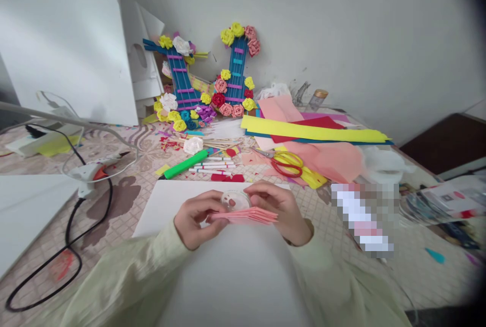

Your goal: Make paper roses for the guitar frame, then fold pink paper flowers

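My left hand (195,221) and my right hand (283,210) meet over a white sheet (159,205) near the table's front edge. Together they hold a folded stack of pink paper (248,215), the left pinching its left end, the right gripping its right side. A small round clear lid (235,199) lies on top of the stack between my fingers. Both hands are closed on the paper. Pale green sleeves cover my forearms.
A glue gun (94,171) with a black cable lies at the left. Behind the sheet are a green marker (186,164), pens, red and yellow scissors (286,161) and coloured paper sheets (315,134). Two blue flower-decorated paper guitars (235,71) lean on the wall.
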Demonstrator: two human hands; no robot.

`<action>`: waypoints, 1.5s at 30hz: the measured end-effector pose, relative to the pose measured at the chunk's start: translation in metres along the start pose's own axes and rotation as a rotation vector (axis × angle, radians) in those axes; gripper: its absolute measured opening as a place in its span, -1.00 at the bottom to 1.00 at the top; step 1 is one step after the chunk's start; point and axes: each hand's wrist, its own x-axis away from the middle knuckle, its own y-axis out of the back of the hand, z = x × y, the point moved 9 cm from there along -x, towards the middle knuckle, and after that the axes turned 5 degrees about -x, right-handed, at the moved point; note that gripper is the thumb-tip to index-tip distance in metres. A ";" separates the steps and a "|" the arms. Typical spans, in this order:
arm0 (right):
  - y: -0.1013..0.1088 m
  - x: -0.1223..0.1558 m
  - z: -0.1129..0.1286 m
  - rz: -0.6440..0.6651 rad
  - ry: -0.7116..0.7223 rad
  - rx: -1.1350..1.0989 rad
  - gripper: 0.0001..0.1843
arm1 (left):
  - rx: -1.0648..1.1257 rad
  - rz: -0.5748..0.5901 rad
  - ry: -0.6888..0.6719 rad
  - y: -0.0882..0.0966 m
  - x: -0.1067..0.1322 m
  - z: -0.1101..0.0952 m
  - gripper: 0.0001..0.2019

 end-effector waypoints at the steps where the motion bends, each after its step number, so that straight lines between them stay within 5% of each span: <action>1: 0.000 0.000 -0.001 0.005 -0.015 -0.007 -0.87 | -0.027 0.000 -0.012 0.000 0.000 -0.001 -0.93; 12: -0.005 -0.003 0.002 0.091 0.012 0.039 -0.94 | -0.213 0.042 -0.133 0.002 -0.003 -0.002 -0.92; 21: -0.006 -0.003 0.011 0.026 0.116 0.192 -0.89 | 0.123 0.121 0.178 -0.009 -0.003 0.030 -0.88; 29: -0.002 -0.001 -0.008 -0.052 0.017 -0.170 -0.83 | 0.383 0.167 0.512 -0.015 0.002 0.062 -0.82; 34: -0.003 -0.003 -0.020 -0.060 -0.082 -0.267 -0.79 | 0.573 0.125 0.696 -0.023 0.011 0.078 -0.82; 37: 0.003 -0.006 -0.013 -0.071 -0.010 -0.206 -0.80 | 0.629 0.110 0.719 -0.026 0.011 0.079 -0.81; 45: 0.014 -0.006 -0.009 -0.088 0.045 0.050 -0.87 | 0.609 -0.103 0.771 0.003 0.003 0.101 -0.84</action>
